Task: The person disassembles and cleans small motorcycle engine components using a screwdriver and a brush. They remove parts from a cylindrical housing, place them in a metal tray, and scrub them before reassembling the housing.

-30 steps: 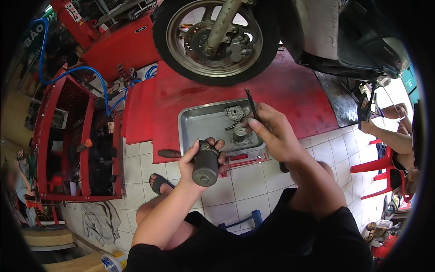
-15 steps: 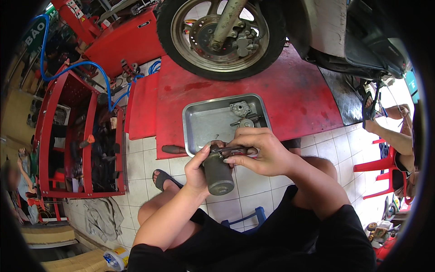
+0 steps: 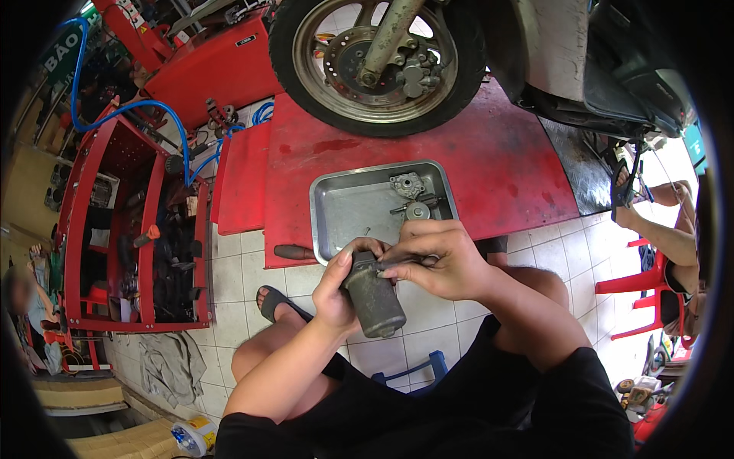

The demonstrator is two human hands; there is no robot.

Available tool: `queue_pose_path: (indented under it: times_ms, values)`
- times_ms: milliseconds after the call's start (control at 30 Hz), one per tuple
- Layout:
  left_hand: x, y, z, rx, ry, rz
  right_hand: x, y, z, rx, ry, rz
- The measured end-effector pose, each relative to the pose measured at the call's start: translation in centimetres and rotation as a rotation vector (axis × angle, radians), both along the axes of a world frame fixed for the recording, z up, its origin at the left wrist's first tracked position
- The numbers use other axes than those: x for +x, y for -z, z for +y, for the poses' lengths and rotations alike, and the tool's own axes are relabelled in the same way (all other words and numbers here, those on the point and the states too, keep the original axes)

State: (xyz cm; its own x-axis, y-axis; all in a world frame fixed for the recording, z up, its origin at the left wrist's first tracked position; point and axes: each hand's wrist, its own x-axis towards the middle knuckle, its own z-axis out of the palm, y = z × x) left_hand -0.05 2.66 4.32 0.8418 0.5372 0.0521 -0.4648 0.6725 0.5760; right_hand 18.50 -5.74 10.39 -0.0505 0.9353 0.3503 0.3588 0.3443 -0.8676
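Single fisheye view, from the wearer's head, facing down, hands [image 3: 334,295] near

A green sign [image 3: 67,67] at upper left bears white capital letters [image 3: 62,50]. A red post [image 3: 153,50] carries pale stickers [image 3: 128,14]; a red box [image 3: 206,76] a dark label [image 3: 245,40], print too small.

All-black outfit here: a plain black fabric top [image 3: 585,402] with loose short sleeves, the cuffs sitting around the elbows, and black shorts [image 3: 478,363] that leave the knees out — top and shorts kinda melt together at the bottom of the frame. Both the left hand [image 3: 335,294] and right hand [image 3: 455,268] are bare, forearms too. Left of centre there's a dark grey open-toed sandal [image 3: 270,305] with a broad strap — toes poking out.
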Motion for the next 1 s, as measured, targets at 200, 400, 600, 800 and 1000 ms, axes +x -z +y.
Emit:
queue_pose_path:
  times_ms: [200,400,600,800,1000]
  values:
    - [0.5,-0.1,-0.5,0.023,-0.045,0.021,0.0,1.2,0.1,0.059,0.002,0.014]
    - [0.7,0.3,-1.1,-0.109,-0.048,0.045,-0.3,1.6,0.1,-0.001,0.046,0.045]
    - [0.5,0.1,-1.5,-0.223,-0.023,0.090,-0.3,1.5,0.3,-0.020,0.067,0.029]
    - [0.8,1.6,-1.8,-0.295,-0.068,0.162,-0.2,1.5,0.4,-0.124,0.116,0.040]
    - [1.7,0.2,-1.5,-0.368,-0.136,0.249,-0.5,1.1,0.6,-0.297,0.234,0.028]
